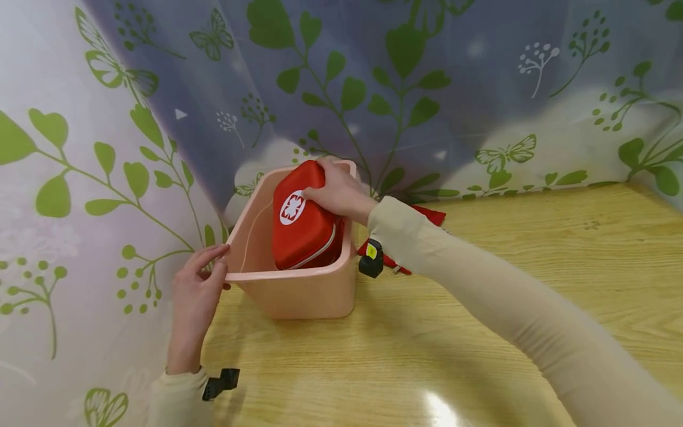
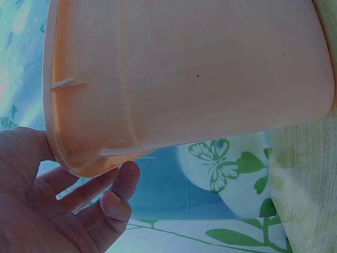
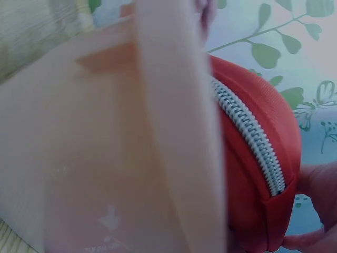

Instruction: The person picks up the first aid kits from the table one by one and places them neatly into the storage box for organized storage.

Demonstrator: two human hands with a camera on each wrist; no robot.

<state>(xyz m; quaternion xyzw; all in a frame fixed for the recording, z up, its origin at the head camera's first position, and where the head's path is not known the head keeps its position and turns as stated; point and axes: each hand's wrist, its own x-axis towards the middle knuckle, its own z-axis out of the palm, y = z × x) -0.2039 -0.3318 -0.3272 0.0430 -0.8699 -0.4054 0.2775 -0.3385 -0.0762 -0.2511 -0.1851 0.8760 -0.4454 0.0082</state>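
A red zippered first-aid case [image 1: 299, 234] with a white oval emblem leans inside a pink plastic bin [image 1: 304, 295], partly above its rim. My right hand [image 1: 341, 193] grips the case at its upper right, with the thumb on the front face near the emblem. In the right wrist view, the silver zipper [image 3: 253, 137] runs along the case's side, behind the bin's blurred rim. My left hand [image 1: 196, 293] holds the bin's near-left rim corner, thumb and fingers on either side of it. The left wrist view shows the bin's outer wall [image 2: 210, 68] close up. The case's lower part is hidden.
The bin stands on a wood-grain table [image 1: 480, 350] beside a patterned curtain [image 1: 469, 77] at the back and left. Red fabric [image 1: 429, 214] and a red strap [image 1: 397, 267] lie right of the bin, partly hidden by my right forearm.
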